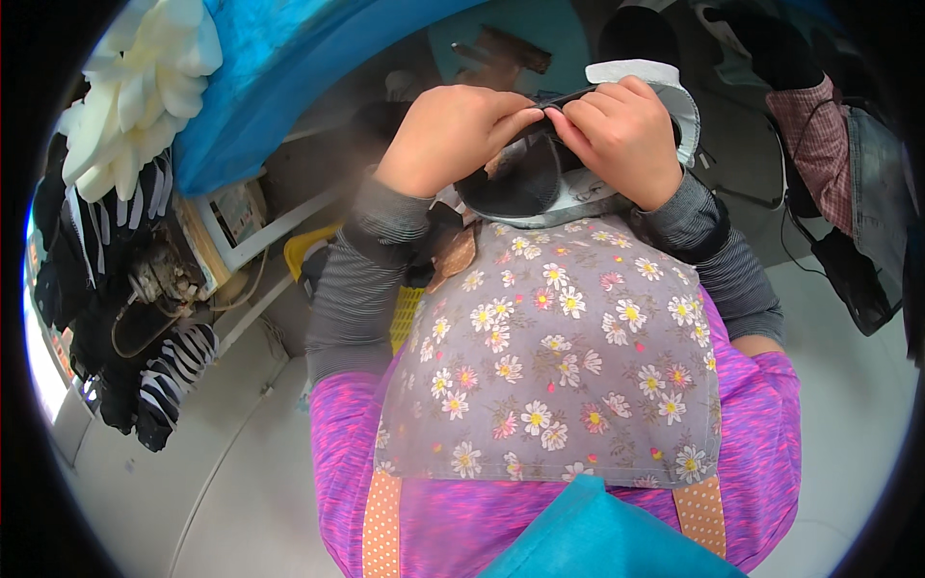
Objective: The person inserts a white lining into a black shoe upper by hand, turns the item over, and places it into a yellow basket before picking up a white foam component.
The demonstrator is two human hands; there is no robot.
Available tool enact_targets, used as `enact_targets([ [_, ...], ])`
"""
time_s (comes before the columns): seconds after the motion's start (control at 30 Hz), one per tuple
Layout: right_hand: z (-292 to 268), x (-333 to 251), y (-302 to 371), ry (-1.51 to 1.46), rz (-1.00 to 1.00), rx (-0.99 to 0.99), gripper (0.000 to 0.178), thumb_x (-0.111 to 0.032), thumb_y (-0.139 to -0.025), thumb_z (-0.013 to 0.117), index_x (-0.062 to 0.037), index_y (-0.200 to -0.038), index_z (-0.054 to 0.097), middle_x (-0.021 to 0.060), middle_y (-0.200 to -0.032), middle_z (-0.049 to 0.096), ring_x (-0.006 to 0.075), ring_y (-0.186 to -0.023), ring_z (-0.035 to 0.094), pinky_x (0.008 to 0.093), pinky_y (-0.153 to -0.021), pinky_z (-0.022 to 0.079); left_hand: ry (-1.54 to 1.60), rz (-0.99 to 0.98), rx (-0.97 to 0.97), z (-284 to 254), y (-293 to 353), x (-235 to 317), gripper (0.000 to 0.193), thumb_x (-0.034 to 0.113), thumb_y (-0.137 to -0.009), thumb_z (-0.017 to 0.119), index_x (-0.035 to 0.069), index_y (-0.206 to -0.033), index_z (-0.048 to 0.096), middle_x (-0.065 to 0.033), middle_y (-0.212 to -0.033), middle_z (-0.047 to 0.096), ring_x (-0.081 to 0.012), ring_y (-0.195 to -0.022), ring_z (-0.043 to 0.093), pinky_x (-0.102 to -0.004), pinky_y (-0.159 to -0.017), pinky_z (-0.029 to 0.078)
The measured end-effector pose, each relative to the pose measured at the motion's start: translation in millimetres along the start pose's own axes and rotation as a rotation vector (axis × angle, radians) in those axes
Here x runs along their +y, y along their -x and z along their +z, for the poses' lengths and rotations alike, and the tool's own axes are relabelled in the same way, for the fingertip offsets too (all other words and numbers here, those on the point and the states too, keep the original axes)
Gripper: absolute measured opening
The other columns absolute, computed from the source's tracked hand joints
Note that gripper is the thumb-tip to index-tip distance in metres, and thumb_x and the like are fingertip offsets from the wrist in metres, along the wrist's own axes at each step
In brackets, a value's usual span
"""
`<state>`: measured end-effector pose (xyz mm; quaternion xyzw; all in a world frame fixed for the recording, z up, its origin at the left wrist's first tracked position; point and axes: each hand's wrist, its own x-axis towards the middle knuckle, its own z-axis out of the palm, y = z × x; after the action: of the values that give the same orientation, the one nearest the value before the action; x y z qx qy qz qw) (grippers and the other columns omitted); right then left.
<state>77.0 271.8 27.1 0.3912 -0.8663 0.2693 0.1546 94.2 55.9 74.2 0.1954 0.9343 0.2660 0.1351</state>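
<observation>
Cloth is held in closed pinches by left hand and right hand; apron is noted below the grip.

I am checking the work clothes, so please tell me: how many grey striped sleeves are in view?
2. The left sleeve reaches the wrist of the left hand; the right sleeve reaches the wrist of the right hand. Others may be hidden in the dark edges.

The workpiece is in the left hand and right hand, before the apron. Heaped pieces lie far left; another person, far right.
</observation>
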Motion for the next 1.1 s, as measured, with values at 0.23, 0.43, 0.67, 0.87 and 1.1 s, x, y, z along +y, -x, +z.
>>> enact_targets([
  [0.23, -31, -6, -6, -0.075, 0.211, -0.081, 0.029, -0.035, -0.077, 0.076, -0.008, -0.074, 0.064, 0.0071, -0.07, 0.059, 0.0257, -0.067, 0.058, 0.038, -0.066, 0.047, -0.274, 0.122, -0.023, -6, -13, -6, 0.024, 0.029, -0.084, 0.069, 0.009, -0.096, 0.067, -0.014, -0.075, 0.066, -0.0341, -0.071, 0.064, -0.0414, -0.063, 0.051],
  [0.43, -8, -7, 6, -0.092, 0.017, -0.141, 0.019, -0.025, -0.077, 0.074, -0.0088, -0.081, 0.064, 0.0032, -0.078, 0.061, 0.023, -0.079, 0.059, 0.0346, -0.073, 0.045, -0.283, 0.102, -0.057, -3, -16, -10, 0.031, 0.03, -0.084, 0.069, 0.012, -0.109, 0.066, -0.0123, -0.081, 0.067, -0.0332, -0.077, 0.065, -0.0406, -0.065, 0.052],
  [0.67, -18, 1, -4, -0.091, -0.03, -0.014, 0.01, -0.015, -0.079, 0.072, -0.0082, -0.077, 0.065, 0.0013, -0.074, 0.063, 0.02, -0.074, 0.06, 0.0346, -0.071, 0.045, -0.099, 0.216, 0.058, 5, -16, -18, 0.03, 0.021, -0.087, 0.067, 0.007, -0.114, 0.065, -0.0132, -0.101, 0.067, -0.0327, -0.092, 0.064, -0.0395, -0.079, 0.052],
  [0.87, -17, 5, -9, -0.028, -0.014, 0.069, 0.01, -0.015, -0.079, 0.073, -0.0078, -0.08, 0.067, 0.001, -0.077, 0.065, 0.0188, -0.075, 0.061, 0.0342, -0.071, 0.044, 0.018, 0.212, -0.031, 1, -18, -12, 0.026, 0.019, -0.089, 0.066, 0.001, -0.107, 0.065, -0.0152, -0.101, 0.066, -0.0343, -0.093, 0.063, -0.0407, -0.081, 0.052],
  [1.1, -19, 5, -17, 0.01, 0.067, 0.092, 0.022, -0.025, -0.077, 0.077, -0.0094, -0.076, 0.062, 0.0018, -0.071, 0.06, 0.0213, -0.072, 0.059, 0.0344, -0.07, 0.043, 0.046, 0.207, 0.0, 0, -15, -15, 0.023, 0.019, -0.092, 0.063, -0.002, -0.101, 0.065, -0.0165, -0.1, 0.065, -0.0338, -0.093, 0.062, -0.0391, -0.081, 0.051],
])
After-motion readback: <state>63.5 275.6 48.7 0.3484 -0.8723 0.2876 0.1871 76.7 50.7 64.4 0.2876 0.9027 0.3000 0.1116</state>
